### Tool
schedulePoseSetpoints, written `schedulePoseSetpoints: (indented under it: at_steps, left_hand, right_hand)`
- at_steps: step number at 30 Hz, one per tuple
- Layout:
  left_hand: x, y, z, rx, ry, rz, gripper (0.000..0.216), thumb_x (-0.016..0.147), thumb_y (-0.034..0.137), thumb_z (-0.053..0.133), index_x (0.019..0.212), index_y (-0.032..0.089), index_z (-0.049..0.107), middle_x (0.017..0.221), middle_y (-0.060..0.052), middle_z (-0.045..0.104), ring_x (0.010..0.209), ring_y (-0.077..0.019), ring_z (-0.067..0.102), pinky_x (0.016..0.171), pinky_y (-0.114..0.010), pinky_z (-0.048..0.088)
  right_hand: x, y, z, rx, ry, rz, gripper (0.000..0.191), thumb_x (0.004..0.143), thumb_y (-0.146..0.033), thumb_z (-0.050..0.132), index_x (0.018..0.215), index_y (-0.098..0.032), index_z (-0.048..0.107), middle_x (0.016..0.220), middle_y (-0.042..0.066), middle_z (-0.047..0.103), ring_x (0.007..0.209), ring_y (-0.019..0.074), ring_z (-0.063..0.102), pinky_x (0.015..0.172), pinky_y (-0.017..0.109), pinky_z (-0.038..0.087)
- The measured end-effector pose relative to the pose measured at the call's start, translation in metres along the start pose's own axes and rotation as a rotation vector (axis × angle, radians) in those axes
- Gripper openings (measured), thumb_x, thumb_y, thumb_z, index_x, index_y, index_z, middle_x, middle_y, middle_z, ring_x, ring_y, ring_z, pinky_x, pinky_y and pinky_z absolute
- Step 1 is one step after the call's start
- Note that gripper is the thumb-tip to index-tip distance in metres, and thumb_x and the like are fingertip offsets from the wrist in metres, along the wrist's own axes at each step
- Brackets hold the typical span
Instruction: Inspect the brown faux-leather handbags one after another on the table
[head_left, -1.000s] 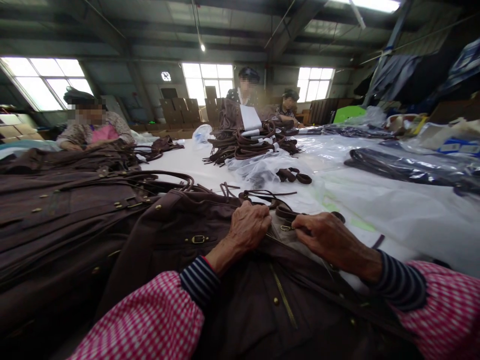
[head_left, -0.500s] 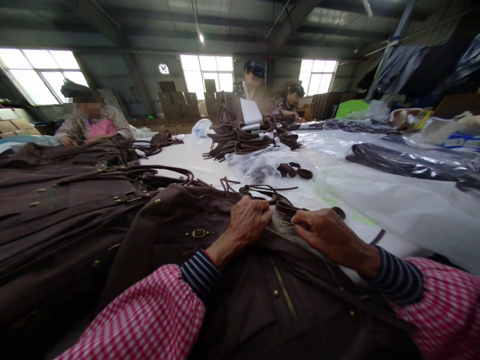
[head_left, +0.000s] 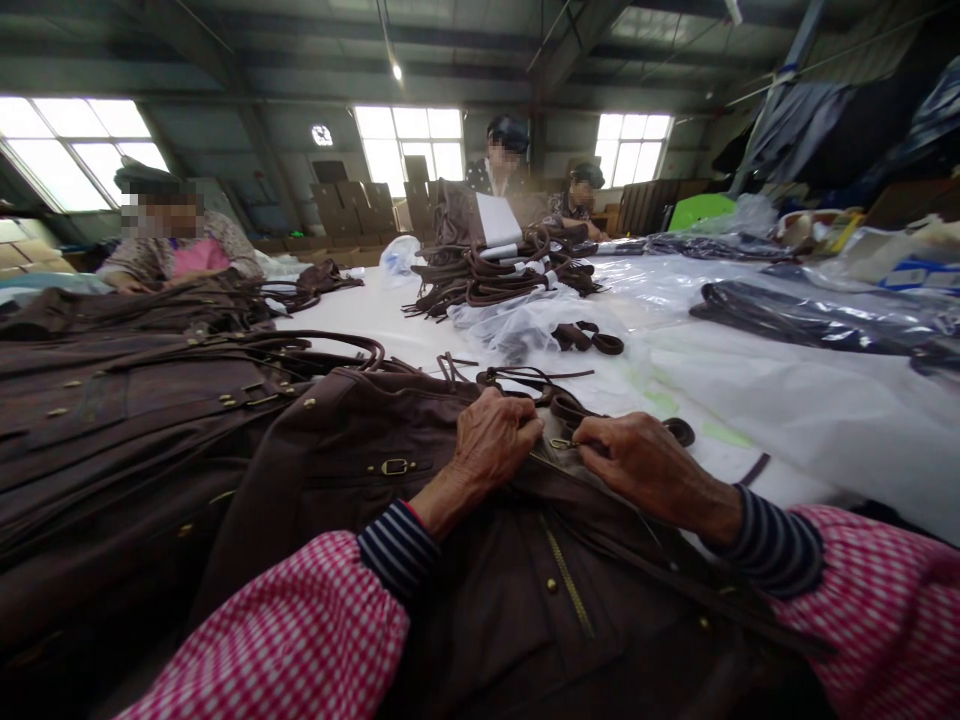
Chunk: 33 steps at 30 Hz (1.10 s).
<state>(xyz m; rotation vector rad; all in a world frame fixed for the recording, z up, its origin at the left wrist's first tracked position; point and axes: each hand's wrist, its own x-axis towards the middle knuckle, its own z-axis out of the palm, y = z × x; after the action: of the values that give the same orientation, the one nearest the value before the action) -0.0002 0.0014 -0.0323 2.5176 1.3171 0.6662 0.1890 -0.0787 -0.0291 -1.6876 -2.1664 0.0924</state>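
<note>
A dark brown bag (head_left: pixel 360 470) with brass studs, a small buckle and a brass zip lies on the table in front of me. My left hand (head_left: pixel 491 440) is closed in a fist on the bag's top edge beside the zip. My right hand (head_left: pixel 637 465) is closed too, pinching a small brass ring or zip pull (head_left: pixel 559 443) at that edge. The two hands sit a few centimetres apart. A brown strap (head_left: pixel 577 412) curls just beyond my fingers.
More brown bags (head_left: pixel 112 420) are stacked at my left. A heap of brown straps (head_left: pixel 502 275) and clear plastic bags (head_left: pixel 525 325) lie mid-table on the white table (head_left: pixel 787 410). Three other people sit or stand at the far side. Wrapped goods (head_left: pixel 810 325) lie at right.
My right hand has slid a little left toward my left hand, narrowing the gap at the brass ring. The view has shifted slightly.
</note>
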Motion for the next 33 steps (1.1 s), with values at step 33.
schedulePoseSetpoints:
  at_steps: [33]
  left_hand:
    - [0.004, -0.009, -0.003, -0.005, -0.149, 0.199, 0.020, 0.095, 0.036, 0.059, 0.088, 0.026, 0.075, 0.097, 0.000, 0.068, 0.100, -0.0208, 0.053, 0.078, -0.029, 0.039]
  right_hand:
    - [0.015, 0.002, 0.010, 0.175, -0.112, -0.008, 0.020, 0.089, -0.020, 0.051, 0.088, -0.022, 0.071, 0.078, 0.001, 0.070, 0.074, 0.0192, 0.064, 0.067, 0.029, 0.040]
